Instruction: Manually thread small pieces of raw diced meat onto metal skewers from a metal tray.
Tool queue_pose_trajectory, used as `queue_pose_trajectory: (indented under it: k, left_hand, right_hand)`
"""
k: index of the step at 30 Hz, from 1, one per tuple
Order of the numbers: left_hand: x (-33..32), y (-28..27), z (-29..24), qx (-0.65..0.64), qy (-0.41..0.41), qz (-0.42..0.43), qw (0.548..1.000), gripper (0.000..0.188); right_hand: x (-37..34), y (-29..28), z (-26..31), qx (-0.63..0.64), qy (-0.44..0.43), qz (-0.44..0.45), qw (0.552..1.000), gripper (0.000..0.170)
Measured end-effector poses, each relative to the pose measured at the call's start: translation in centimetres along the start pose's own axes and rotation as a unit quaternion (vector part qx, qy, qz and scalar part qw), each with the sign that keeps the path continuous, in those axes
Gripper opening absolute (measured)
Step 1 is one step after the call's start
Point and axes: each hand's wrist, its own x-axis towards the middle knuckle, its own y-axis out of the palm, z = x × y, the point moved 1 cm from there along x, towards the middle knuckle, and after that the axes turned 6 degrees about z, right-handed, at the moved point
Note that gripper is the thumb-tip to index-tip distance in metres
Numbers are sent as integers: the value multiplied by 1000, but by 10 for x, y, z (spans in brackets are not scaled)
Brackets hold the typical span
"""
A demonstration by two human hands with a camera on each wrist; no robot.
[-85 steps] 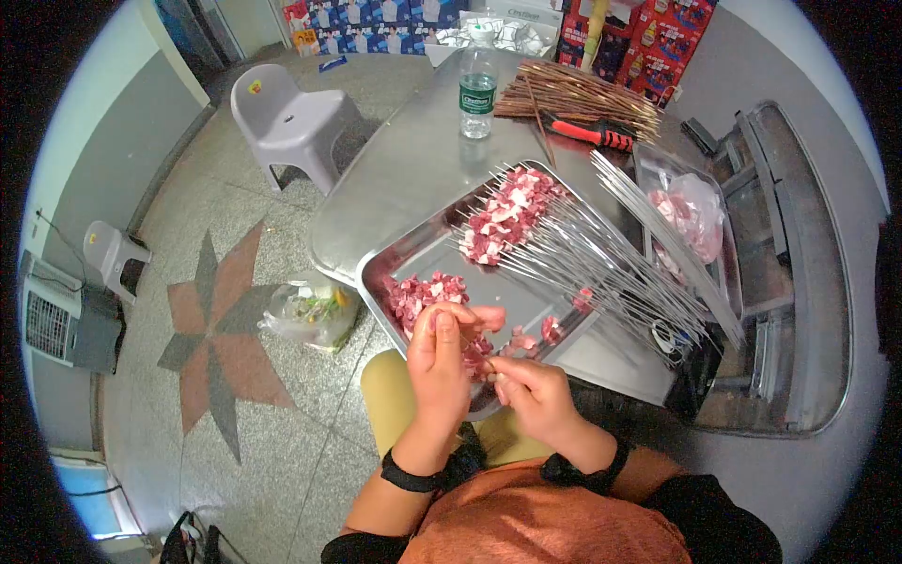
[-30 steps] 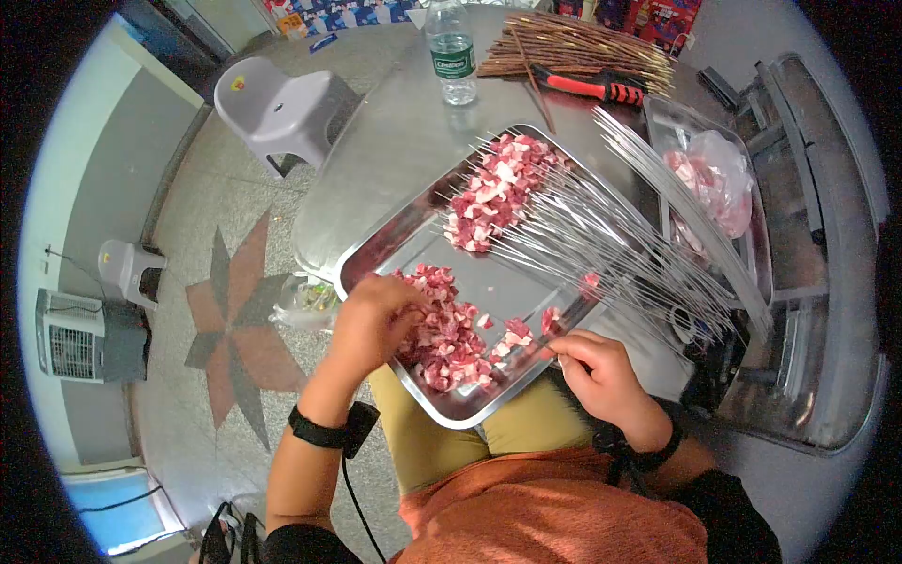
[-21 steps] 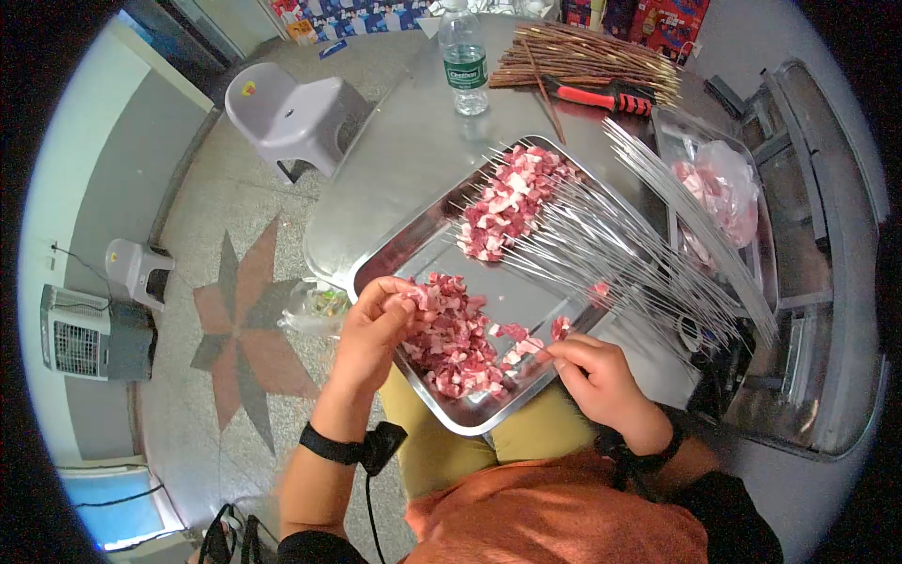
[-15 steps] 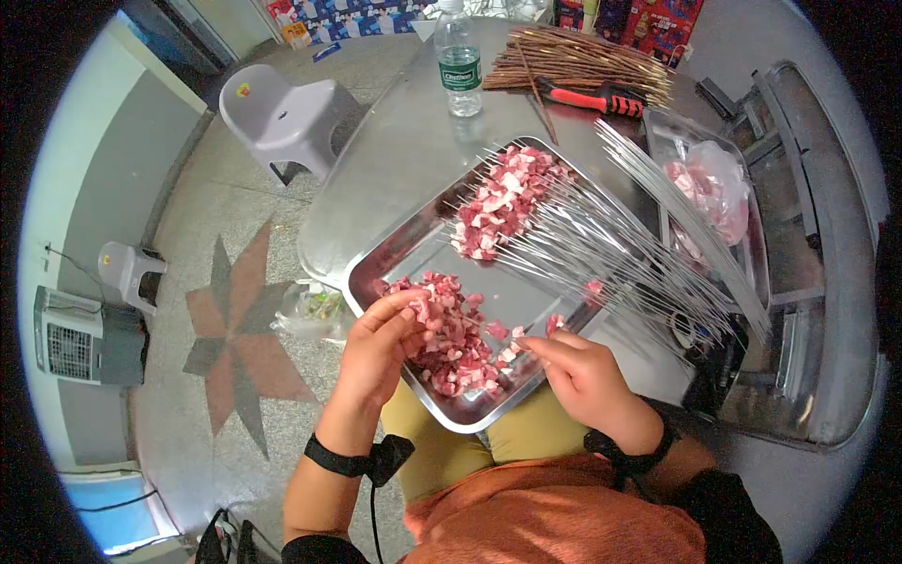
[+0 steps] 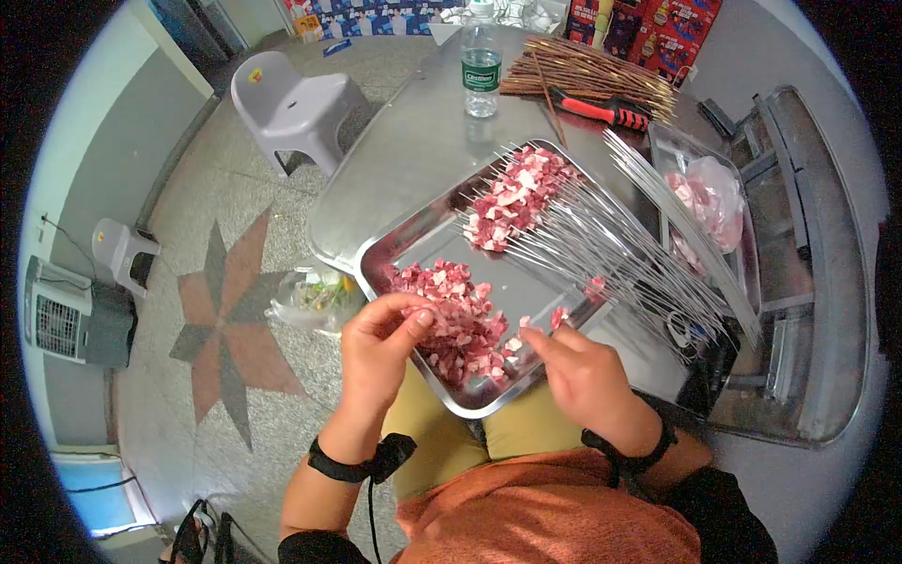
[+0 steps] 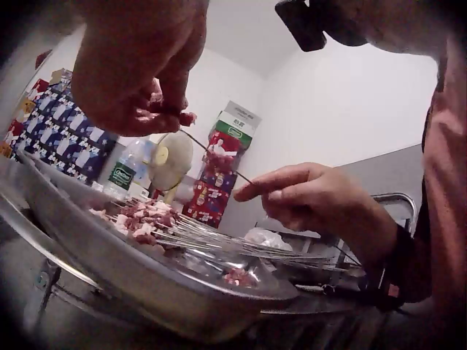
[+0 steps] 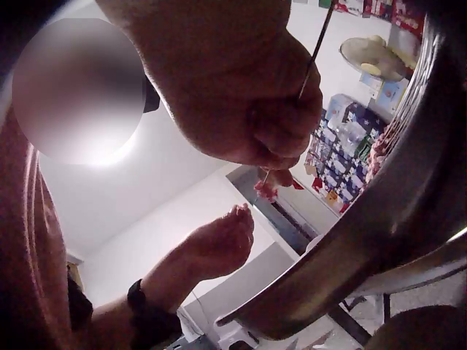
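Water bottle (image 5: 481,103), well ahead of left hand (image 5: 378,350), slightly right: green label (image 5: 481,77) reads "C'estbon", smaller print illegible. Blue cartons (image 5: 381,21), far ahead of left hand: printing too small. Red cartons (image 5: 665,39), far ahead of right hand (image 5: 584,376): lettering unreadable. Chair sticker (image 5: 255,61), ahead-left of left hand: unreadable. Green-banded carton (image 6: 235,130), left wrist view, beyond both hands: white letters, unclear.

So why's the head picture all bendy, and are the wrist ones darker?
Head view: likely a very wide lens, so the wall looks curved and corners go black; the table gleams. Left wrist view: darker, the tray shadowed on its near side. Right wrist view: darker too, with a blurred round patch upper left.
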Motion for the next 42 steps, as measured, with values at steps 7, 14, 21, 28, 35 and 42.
queue_pose_trajectory:
  k: [7,14,21,28,35,42]
  left_hand:
    - [17,-25,12,317,102,69,941,17]
    - [24,8,16,422,119,244,865,26]
    - [29,-5,-6,390,114,295,865,25]
    - [31,75,33,545,179,328,750,22]
    - [38,88,63,584,184,302,731,13]
    - [35,51,13,-37,-95,89,991,11]
  right_hand:
    - [-9,-12,-10,38,50,-27,998,33]
    - [-23,-20,-30,71,73,-43,994,31]
    - [-28,-18,-43,107,67,-55,990,32]
    - [-24,-16,-49,144,69,-90,983,30]
    - [-29,-18,-53,149,57,-93,983,30]
    - [-32,-14,-39,152,57,-70,984,31]
